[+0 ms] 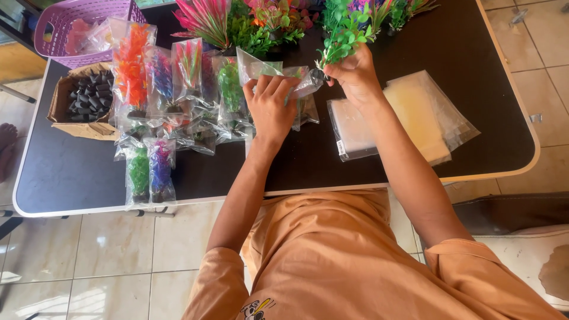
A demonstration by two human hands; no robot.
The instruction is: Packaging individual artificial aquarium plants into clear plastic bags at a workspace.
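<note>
Dark bench (77, 172): our left hand (271, 106) grips clear bag (299, 83), right hand (354, 74) clenches green plant (344, 32); bagged plants (160, 89) piled left, loose plants (261, 24) unbagged far.

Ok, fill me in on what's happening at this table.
A person in an orange shirt sits at a dark table. The left hand holds a clear plastic bag, and the right hand holds a green plastic plant at its mouth. Bagged plants lie to the left, loose plants along the far edge, a stack of empty bags to the right.
</note>
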